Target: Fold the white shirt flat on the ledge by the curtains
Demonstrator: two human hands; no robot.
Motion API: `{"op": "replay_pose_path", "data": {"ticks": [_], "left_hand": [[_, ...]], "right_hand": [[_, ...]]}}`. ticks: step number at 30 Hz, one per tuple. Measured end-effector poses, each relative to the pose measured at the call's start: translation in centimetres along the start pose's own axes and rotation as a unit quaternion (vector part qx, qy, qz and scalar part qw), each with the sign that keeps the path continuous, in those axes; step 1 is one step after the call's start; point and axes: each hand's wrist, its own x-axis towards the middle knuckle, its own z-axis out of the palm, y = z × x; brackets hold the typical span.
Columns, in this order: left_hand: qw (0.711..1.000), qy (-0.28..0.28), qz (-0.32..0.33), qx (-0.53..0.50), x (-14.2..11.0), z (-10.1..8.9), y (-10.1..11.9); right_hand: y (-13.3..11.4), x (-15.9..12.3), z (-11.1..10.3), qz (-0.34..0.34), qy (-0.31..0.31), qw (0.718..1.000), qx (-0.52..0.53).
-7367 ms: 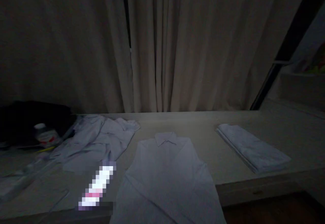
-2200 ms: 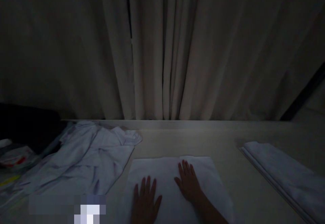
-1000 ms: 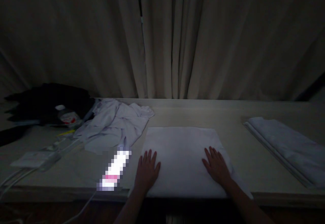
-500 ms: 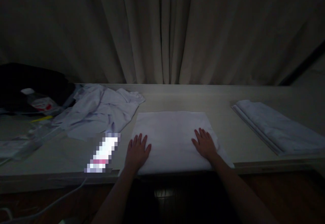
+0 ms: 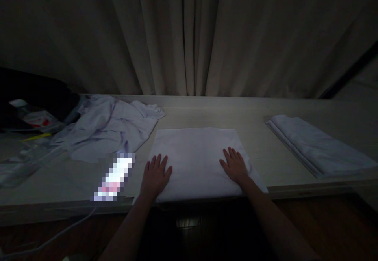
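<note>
A folded white shirt (image 5: 196, 158) lies flat at the front edge of a pale table (image 5: 251, 119) in a dim room. My left hand (image 5: 155, 173) rests palm down on its near left corner, fingers spread. Flat on the shirt's near right part lies my right hand (image 5: 234, 165), its fingers apart too. Neither hand holds anything.
A crumpled white garment (image 5: 109, 125) lies left of the shirt, and a folded white stack (image 5: 317, 144) sits at the right. A lit, blurred phone-like thing (image 5: 113, 177) is near my left hand. A bottle (image 5: 31, 116) and dark cloth (image 5: 32, 93) sit far left. Curtains (image 5: 189, 36) hang behind.
The shirt, spread open with its collar showing at first, now lies folded into a rectangle. My hands moved from its middle to its near corners and have stayed flat there for the last second.
</note>
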Motion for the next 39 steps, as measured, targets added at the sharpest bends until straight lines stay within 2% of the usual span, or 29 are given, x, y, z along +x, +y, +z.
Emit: {"op": "replay_pose_path", "data": {"ticks": [25,39], "left_hand": [[0.999,-0.003,-0.012,-0.041,-0.02,-0.29,0.18],[0.999,0.003,-0.009,-0.049,0.01,0.17,0.30]], "right_hand": [[0.33,-0.07,0.19,-0.002,0.000,0.999,-0.033],[0.51,-0.07,-0.06,-0.002,-0.001,0.999,-0.033]]}}
